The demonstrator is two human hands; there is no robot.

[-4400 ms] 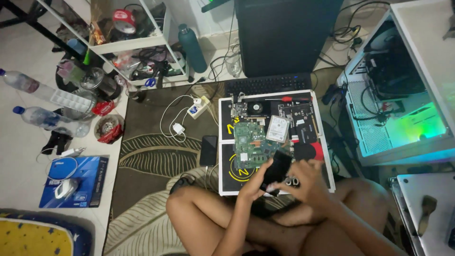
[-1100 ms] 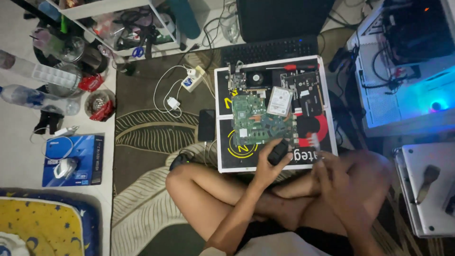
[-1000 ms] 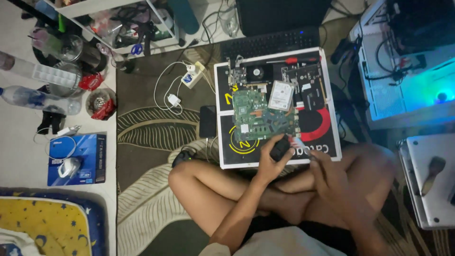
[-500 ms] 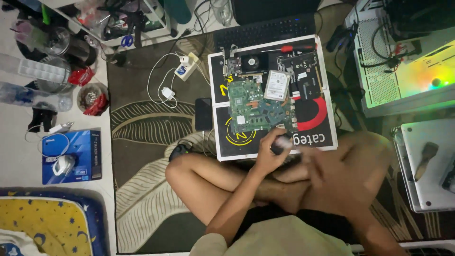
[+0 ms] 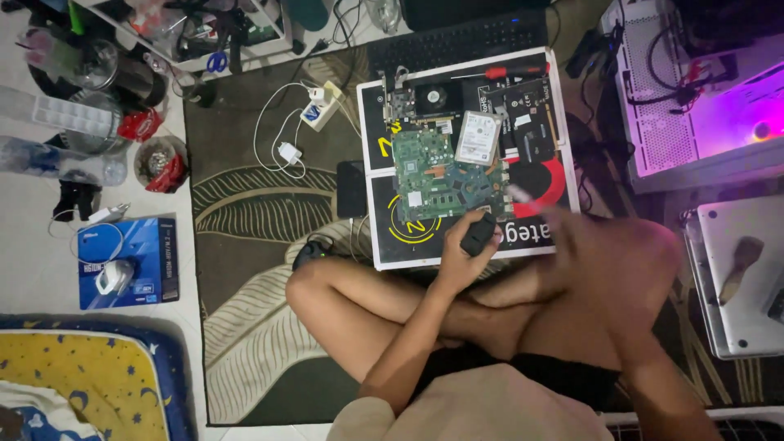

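- Our left hand (image 5: 467, 255) grips a small black oblong device (image 5: 478, 233) over the white board's (image 5: 384, 245) near edge — light, rigid; we judge side-holding safest.
- Our right hand (image 5: 584, 237) is blurred — grip unreadable.

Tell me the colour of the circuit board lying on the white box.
Green, clearest in the head view: circuit board.

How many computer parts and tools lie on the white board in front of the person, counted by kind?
On the white board:
Green circuit board: 1
Silver hard drive: 1
Black graphics card with a fan: 1
Flat black card: 1
Red-handled screwdriver: 1
Total: 5
The small black object in the left hand is not counted.
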